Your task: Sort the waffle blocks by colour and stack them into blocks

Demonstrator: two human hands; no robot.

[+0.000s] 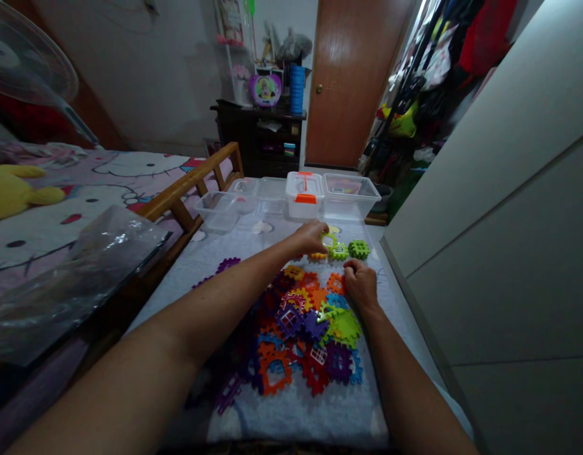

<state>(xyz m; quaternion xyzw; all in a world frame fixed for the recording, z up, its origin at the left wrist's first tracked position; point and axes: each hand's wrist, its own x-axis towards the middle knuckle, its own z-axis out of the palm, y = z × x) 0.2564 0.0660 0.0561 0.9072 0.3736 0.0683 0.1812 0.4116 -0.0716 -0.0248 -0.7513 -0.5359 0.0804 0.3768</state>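
Over pale cloth (339,414), I see the left hand (313,237) pinching a lime piece (329,241), perhaps for steadiness, and the right hand (362,284) curled, its hold unclear.

Toy pcs (315,323) are strewn on cloth (310,420), boxes (305,205) lined up behind; bag (83,272) is laid L, apparently on bed (106,165); cabinet (504,246) R.

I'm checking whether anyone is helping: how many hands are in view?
2: the left hand, at the yellow-green pieces, and the right hand, lower in the picture, beside an orange piece. No other hand shows.
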